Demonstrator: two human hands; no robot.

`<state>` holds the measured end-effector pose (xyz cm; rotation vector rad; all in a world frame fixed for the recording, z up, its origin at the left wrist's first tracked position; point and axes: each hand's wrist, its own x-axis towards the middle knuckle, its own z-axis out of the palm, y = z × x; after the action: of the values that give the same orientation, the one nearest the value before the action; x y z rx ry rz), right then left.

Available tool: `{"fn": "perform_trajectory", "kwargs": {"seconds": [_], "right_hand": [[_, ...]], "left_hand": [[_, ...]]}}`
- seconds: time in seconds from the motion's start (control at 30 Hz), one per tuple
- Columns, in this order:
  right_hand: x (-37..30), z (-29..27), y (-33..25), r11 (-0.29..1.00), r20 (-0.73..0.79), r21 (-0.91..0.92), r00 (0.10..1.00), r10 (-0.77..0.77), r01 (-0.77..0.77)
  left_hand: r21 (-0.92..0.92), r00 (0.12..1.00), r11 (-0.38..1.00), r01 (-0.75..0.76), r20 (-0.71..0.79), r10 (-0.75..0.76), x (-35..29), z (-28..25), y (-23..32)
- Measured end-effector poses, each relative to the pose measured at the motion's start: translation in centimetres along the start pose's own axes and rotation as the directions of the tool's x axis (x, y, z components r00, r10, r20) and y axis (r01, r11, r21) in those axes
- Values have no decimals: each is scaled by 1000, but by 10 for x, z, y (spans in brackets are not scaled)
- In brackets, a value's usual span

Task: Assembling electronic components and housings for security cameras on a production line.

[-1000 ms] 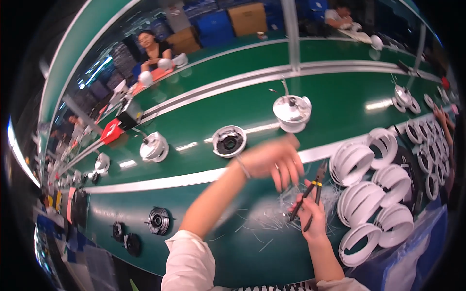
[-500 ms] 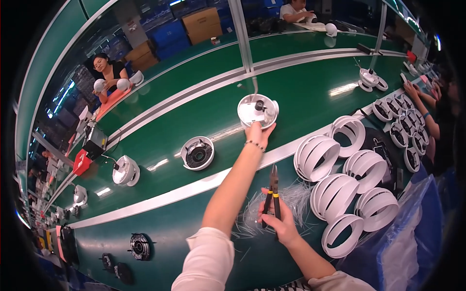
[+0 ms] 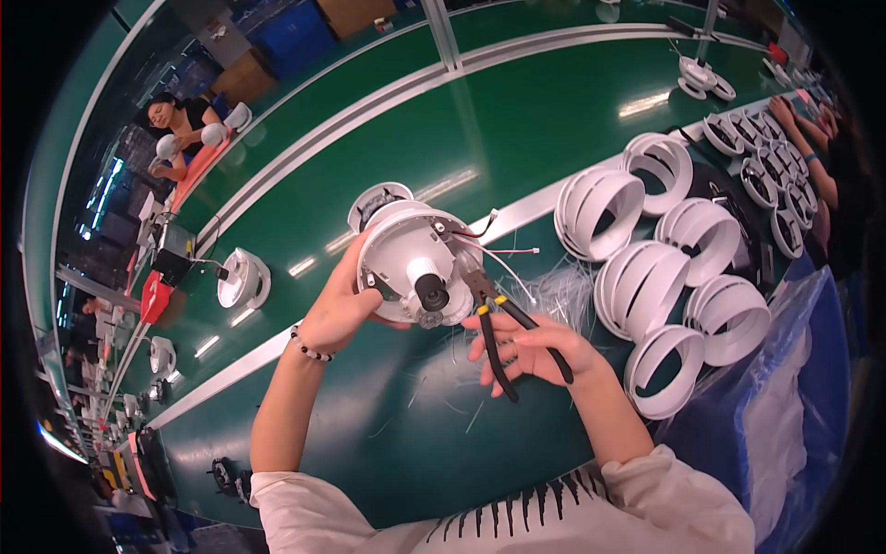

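Observation:
My left hand [image 3: 334,300] is closed on the left rim of a white dome camera housing [image 3: 397,249], held above the near edge of the conveyor. Its black lens [image 3: 431,291] faces me, and thin wires [image 3: 503,263] with small plugs stick out to the right. In my right hand [image 3: 544,346] is a pair of cutting pliers [image 3: 490,346] with black handles and yellow bands. The handles are spread, and the jaws are against the housing's right side, by the wires. Exactly what lies between the jaws is too small to make out.
Clipped clear strips [image 3: 558,291] lie on the bench beside several white rings [image 3: 604,212]. Behind the held housing sits a round white part [image 3: 380,198] on the green belt; another camera housing [image 3: 242,280] stands left. Co-workers sit across the belt and at right.
My left hand has brought the camera housing from the belt toward me, turning its lens my way. The pliers have moved up to it, and their handles have spread. My view has shifted.

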<state>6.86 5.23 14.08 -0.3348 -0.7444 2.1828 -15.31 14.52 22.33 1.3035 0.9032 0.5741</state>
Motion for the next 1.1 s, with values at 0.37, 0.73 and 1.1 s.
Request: {"fn": "perform_trajectory", "kwargs": {"seconds": [0.37, 0.73, 1.1], "right_hand": [[3, 12, -1, 997, 231, 78, 973, 4, -22], [-5, -5, 18, 994, 179, 102, 982, -54, 36], [7, -6, 23, 994, 195, 106, 981, 2, -23]], "left_hand": [[-492, 990, 865, -97, -139, 32, 51, 2, -8], [-686, 936, 688, -237, -350, -26, 264, 15, -77], [-677, 894, 696, -239, -434, -115, 301, 21, -75]]}}
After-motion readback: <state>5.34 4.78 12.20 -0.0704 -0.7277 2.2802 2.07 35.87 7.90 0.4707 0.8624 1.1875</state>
